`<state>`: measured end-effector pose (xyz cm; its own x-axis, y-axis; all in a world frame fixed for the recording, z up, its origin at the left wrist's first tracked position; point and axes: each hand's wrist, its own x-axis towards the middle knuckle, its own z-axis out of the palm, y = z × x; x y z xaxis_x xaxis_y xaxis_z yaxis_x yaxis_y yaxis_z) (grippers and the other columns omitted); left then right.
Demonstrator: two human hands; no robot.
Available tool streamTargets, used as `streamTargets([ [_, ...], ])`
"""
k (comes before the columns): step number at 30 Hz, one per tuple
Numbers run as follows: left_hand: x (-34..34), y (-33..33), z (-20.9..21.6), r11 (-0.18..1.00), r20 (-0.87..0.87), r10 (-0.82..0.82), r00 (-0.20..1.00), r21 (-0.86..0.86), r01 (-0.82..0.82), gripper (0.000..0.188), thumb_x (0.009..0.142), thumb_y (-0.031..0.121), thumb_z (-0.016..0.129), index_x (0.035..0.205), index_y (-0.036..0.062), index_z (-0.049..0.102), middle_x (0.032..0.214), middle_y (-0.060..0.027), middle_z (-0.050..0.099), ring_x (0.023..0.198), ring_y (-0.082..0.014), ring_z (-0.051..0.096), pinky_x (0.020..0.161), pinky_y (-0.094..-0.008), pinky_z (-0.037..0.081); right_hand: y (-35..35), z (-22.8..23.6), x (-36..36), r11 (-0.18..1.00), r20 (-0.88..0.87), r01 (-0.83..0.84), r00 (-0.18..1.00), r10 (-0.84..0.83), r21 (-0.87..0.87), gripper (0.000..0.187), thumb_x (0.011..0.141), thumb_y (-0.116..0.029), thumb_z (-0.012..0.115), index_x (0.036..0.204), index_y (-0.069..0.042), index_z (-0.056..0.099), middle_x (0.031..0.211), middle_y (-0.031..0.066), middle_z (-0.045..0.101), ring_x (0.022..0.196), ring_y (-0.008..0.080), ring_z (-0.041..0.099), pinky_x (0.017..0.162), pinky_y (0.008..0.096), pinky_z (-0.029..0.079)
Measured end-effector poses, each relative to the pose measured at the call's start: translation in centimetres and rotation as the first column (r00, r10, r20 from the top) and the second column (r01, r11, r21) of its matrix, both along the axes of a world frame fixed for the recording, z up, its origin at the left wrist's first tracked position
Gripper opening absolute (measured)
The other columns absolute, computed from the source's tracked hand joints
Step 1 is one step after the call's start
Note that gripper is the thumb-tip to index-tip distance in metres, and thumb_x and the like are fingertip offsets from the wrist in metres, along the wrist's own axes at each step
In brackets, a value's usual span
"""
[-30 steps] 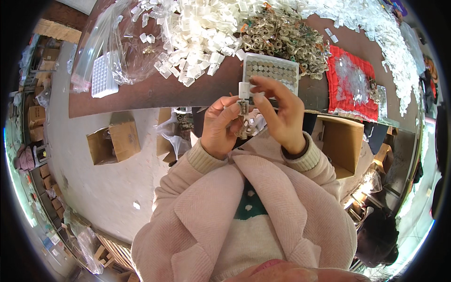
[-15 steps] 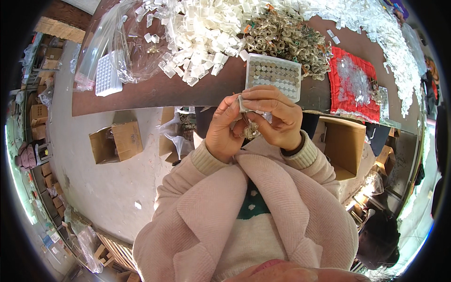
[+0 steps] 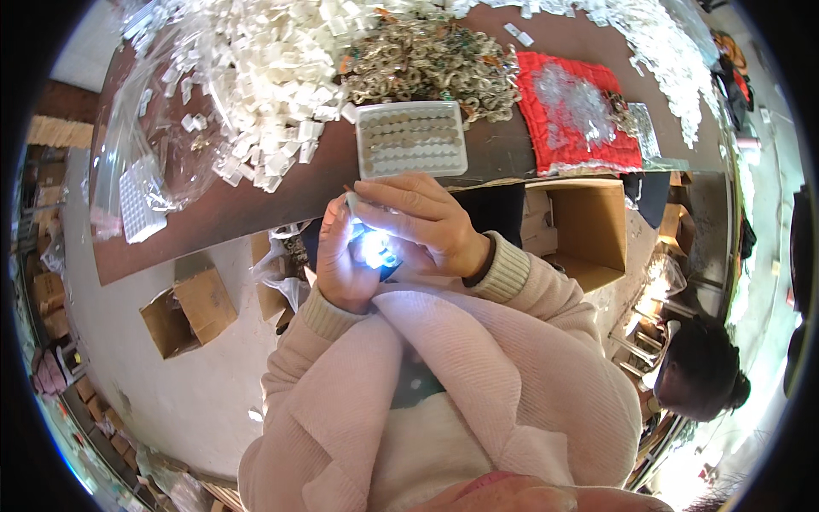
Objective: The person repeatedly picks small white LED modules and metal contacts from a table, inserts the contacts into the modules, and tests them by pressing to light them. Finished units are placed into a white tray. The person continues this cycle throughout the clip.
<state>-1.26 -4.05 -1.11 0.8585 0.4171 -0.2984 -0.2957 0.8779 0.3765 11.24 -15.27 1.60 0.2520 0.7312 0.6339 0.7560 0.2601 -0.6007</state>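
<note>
Holds a glowing light bundle (image 3: 374, 247) between both hands, close before the chest and just short of the brown table (image 3: 217, 200). Cups it from one side with the left hand (image 3: 341, 264), fingers bent and partly closed; folds over it from the other with the right hand (image 3: 426, 224), fingers together and curled. Cannot tell the exact pinch of either, because of the glare. Just beyond, on the table, shows a clear tray (image 3: 448, 167) with rows of round cells. Behind that, shows a heap of coiled wires (image 3: 435, 64), with white cases (image 3: 273, 81) to the left and a red cloth (image 3: 601, 156) to the right. Below table level, shows a cardboard box (image 3: 205, 305) on each side.
</note>
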Motion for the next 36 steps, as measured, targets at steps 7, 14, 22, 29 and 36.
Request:
streamTargets([
  [7, -0.1, 0.3, -0.3, 0.998, -0.101, -0.030, 0.994, 0.051, 0.035, 0.017, 0.097, 0.015, 0.066, 0.111, 0.0059, 0.064, 0.096, -0.0101, 0.072, 0.052, -0.0031, 0.040, 0.050, -0.0179, 0.036, -8.7, -2.0, 7.1, 0.642, 0.019, 0.759, 0.647, -0.762, -0.107, 0.019, 0.087, 0.002, 0.069, 0.104, -0.004, 0.074, 0.097, 0.0131, 0.073, 0.086, 0.0267, 0.070, 0.078, 0.0343, 0.055],
  [14, 0.3, 0.4, -1.1, 0.995, -0.053, -0.073, 0.996, 0.064, 0.076, 0.018, 0.097, 0.017, 0.065, 0.111, 0.0059, 0.063, 0.100, -0.0125, 0.072, 0.052, -0.0031, 0.039, 0.047, -0.0169, 0.032, -15.8, -3.3, 12.8, 0.396, 0.050, 0.883, 0.421, -0.906, -0.252, 0.013, 0.087, -0.005, 0.073, 0.100, -0.004, 0.075, 0.081, 0.0125, 0.070, 0.066, 0.0192, 0.064, 0.064, 0.0303, 0.051],
  [22, 0.5, 0.4, -1.3, 0.988, -0.064, -0.084, 0.994, 0.126, 0.092, 0.019, 0.099, 0.018, 0.062, 0.113, 0.0051, 0.062, 0.100, -0.0133, 0.072, 0.052, -0.0033, 0.038, 0.046, -0.0170, 0.029, -16.8, -4.0, 13.8, 0.511, 0.140, 0.818, 0.557, -0.819, -0.262, 0.015, 0.084, -0.002, 0.071, 0.098, -0.006, 0.075, 0.087, 0.0135, 0.068, 0.075, 0.0259, 0.067, 0.067, 0.0353, 0.053],
  [29, 0.5, 0.4, -1.4, 0.990, -0.099, -0.087, 0.991, 0.099, 0.097, 0.019, 0.099, 0.017, 0.063, 0.114, 0.0052, 0.062, 0.100, -0.0117, 0.072, 0.051, -0.0026, 0.039, 0.045, -0.0165, 0.031, -17.0, -4.8, 14.2, 0.512, 0.319, 0.819, 0.573, -0.755, -0.259, 0.014, 0.087, -0.001, 0.067, 0.100, -0.006, 0.068, 0.091, 0.0158, 0.066, 0.082, 0.0362, 0.066, 0.070, 0.0421, 0.053],
  [36, 0.4, 0.5, -0.7, 0.989, -0.037, -0.080, 0.996, 0.119, 0.084, 0.017, 0.098, 0.016, 0.064, 0.112, 0.0055, 0.063, 0.101, -0.0112, 0.071, 0.052, -0.0028, 0.039, 0.046, -0.0180, 0.030, -15.2, -2.4, 13.2, 0.468, 0.122, 0.870, 0.487, -0.865, -0.157, 0.023, 0.092, 0.005, 0.059, 0.113, -0.003, 0.065, 0.096, 0.0176, 0.069, 0.083, 0.0315, 0.069, 0.071, 0.0377, 0.054],
])
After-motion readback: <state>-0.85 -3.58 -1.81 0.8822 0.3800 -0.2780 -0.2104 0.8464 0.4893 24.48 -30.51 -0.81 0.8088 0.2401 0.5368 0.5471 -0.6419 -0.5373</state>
